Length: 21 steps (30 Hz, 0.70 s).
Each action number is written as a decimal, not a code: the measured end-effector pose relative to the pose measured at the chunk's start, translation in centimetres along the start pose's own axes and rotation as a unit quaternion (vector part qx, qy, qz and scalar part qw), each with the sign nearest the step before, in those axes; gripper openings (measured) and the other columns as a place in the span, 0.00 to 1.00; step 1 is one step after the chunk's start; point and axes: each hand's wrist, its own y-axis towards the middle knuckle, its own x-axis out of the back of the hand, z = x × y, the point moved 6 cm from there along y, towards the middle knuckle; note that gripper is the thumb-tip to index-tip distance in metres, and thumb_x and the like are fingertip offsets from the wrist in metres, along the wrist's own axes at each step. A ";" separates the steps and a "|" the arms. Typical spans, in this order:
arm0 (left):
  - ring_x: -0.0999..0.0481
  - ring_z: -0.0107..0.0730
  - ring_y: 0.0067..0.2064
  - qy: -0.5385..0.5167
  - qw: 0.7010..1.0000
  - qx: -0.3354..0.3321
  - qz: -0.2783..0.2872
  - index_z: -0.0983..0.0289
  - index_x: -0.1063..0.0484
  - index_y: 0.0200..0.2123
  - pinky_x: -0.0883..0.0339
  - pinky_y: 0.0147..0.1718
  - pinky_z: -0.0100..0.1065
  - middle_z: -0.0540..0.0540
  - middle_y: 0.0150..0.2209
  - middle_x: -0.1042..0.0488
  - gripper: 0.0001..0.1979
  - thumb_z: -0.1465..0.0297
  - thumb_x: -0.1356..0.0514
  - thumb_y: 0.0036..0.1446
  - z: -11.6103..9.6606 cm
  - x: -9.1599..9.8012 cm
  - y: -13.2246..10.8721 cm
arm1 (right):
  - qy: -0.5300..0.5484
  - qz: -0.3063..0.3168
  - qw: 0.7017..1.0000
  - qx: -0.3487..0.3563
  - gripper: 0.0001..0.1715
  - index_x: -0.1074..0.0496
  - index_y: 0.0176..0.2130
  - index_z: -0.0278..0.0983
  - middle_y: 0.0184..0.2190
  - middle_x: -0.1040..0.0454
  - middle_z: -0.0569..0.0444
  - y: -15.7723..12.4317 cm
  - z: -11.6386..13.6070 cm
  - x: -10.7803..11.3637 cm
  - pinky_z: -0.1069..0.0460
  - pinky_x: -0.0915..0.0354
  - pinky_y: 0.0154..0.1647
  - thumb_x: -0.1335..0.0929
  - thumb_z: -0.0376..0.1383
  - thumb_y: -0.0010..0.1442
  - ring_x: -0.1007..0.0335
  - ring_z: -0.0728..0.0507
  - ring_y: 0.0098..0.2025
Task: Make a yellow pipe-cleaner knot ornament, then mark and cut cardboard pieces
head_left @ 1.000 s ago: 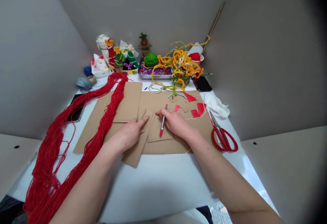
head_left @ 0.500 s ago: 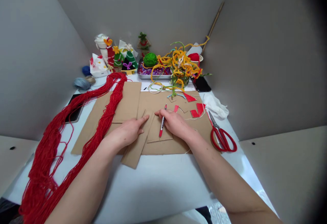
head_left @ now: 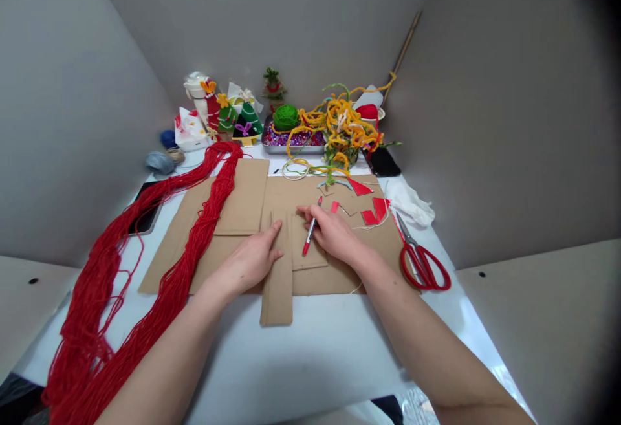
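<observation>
While pinning a long cardboard strip flat, left hand open, fingers spread, tips pressing near strip's far end, no grasp. Strip lying straight, far end on a large cardboard sheet, near end overhanging sheet edge at 6 o'clock onto white surface. Right hand curled, fingers clenched round a red marker pen, pen angled down toward a small cardboard rectangle, just right of strip. Contact between pen end and cardboard: cannot tell.

Around sheet: red paper scraps at 2 o'clock, red-handled scissors at 3, red yarn hank at 9, metal tray at 12.

Step, by judgement: aligning cardboard pieces for marking. Next move calls for strip held steady, pen end brought to cardboard, alignment checked first.
</observation>
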 end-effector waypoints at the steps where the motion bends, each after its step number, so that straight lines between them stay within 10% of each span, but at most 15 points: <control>1: 0.36 0.43 0.60 0.002 1.000 0.005 -0.002 0.66 0.52 0.65 0.43 0.55 0.38 0.64 0.61 0.38 0.33 0.65 0.48 0.58 -0.2 -0.1 0.0 | -0.002 0.000 1.000 0.002 0.13 0.36 0.43 0.40 0.51 0.28 0.46 0.0 0.0 0.0 0.50 0.37 0.46 0.39 0.26 0.60 0.31 0.44 0.51; 21: 0.23 0.42 0.43 0.007 1.000 0.005 0.010 0.66 0.51 0.64 0.37 0.44 0.36 0.63 0.45 0.24 0.32 0.63 0.49 0.59 -1.4 -0.6 0.5 | -0.002 0.000 1.000 0.006 0.15 0.36 0.42 0.38 0.48 0.27 0.46 0.1 -0.4 -0.2 0.51 0.37 0.43 0.39 0.23 0.58 0.30 0.44 0.47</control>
